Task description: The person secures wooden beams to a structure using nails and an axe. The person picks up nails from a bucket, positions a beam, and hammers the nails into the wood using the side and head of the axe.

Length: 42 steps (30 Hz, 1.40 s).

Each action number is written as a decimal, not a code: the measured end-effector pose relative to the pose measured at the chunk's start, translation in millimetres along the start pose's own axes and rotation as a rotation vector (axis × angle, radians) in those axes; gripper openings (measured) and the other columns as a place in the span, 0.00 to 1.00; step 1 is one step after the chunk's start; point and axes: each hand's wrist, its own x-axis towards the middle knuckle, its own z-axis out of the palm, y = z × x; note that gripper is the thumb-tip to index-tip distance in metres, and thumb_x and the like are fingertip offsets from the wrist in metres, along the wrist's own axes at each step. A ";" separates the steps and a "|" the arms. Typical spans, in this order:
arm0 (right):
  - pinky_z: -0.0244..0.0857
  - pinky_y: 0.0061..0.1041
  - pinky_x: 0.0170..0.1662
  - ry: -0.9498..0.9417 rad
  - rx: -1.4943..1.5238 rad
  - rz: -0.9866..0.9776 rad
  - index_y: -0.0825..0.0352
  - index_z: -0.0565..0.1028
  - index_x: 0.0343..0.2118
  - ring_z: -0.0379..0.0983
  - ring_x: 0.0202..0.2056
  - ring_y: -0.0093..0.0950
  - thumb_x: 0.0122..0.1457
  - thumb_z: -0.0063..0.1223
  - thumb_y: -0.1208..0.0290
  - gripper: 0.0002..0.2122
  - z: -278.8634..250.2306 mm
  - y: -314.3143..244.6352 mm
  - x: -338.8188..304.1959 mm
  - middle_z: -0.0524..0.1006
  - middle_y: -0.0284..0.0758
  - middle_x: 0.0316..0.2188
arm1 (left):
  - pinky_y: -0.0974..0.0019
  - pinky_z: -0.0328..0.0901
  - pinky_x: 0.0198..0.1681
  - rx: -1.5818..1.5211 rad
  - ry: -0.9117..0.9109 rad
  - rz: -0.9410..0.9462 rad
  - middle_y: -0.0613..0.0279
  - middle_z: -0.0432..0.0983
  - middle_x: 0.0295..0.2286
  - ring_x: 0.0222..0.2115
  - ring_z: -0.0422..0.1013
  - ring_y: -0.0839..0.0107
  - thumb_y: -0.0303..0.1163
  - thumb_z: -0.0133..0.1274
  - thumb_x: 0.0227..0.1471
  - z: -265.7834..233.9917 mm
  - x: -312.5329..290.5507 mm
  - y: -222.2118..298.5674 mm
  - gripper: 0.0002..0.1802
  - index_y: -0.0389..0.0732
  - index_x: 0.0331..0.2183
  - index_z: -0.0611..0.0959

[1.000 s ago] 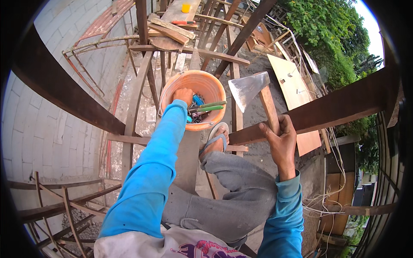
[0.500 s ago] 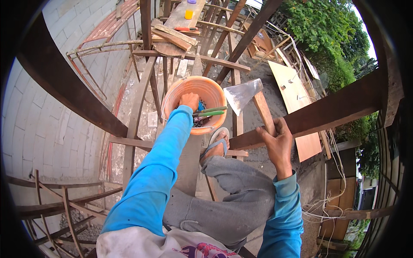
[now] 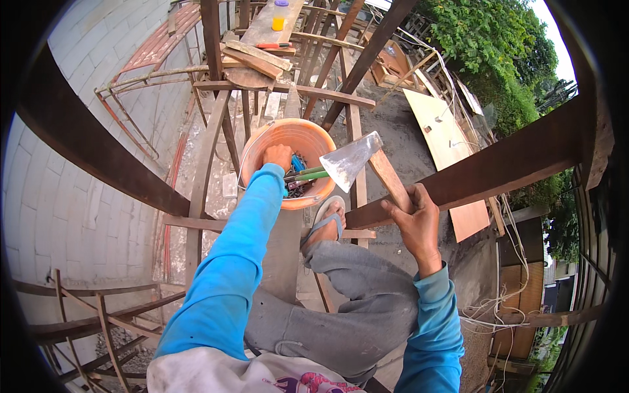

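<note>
The left hand (image 3: 278,156) is down inside the orange bucket (image 3: 262,152), fingers curled among the tools (image 3: 303,180), while the right hand (image 3: 413,216) grips the hatchet (image 3: 354,160) handle, blade over the bucket's right rim.

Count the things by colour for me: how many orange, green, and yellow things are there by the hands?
Orange: 1, the bucket that the left hand reaches into
Green: 2, the tool handles in the bucket
Yellow: 1, the small cup on the far plank
Total: 4
The right hand holds a wooden-handled hatchet.
</note>
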 end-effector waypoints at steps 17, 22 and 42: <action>0.61 0.24 0.26 0.007 0.352 0.047 0.71 0.73 0.34 0.65 0.26 0.19 0.55 0.64 0.61 0.17 -9.3 -2.8 3.9 0.71 0.30 0.22 | 0.66 0.75 0.27 -1.781 0.278 -0.046 0.46 0.77 0.37 0.31 0.79 0.58 0.36 0.40 0.64 -109.6 -134.7 -22.6 0.09 0.41 0.42 0.64; 0.59 0.25 0.26 -0.049 0.329 0.075 0.70 0.73 0.34 0.63 0.24 0.19 0.62 0.51 0.52 0.20 -17.6 -34.2 -11.6 0.69 0.31 0.21 | 0.65 0.75 0.28 -1.829 0.697 -0.148 0.43 0.77 0.36 0.31 0.79 0.56 0.37 0.38 0.65 -158.0 -191.1 -65.5 0.09 0.41 0.41 0.64; 0.65 0.36 0.29 -0.155 -0.183 -0.420 0.66 0.71 0.45 0.75 0.25 0.41 0.64 0.48 0.61 0.14 -14.0 -129.2 -68.5 0.74 0.44 0.21 | 0.69 0.72 0.35 -1.086 1.679 0.379 0.65 0.78 0.32 0.34 0.74 0.77 0.28 0.56 0.56 -492.5 -290.9 -159.5 0.06 0.42 0.38 0.80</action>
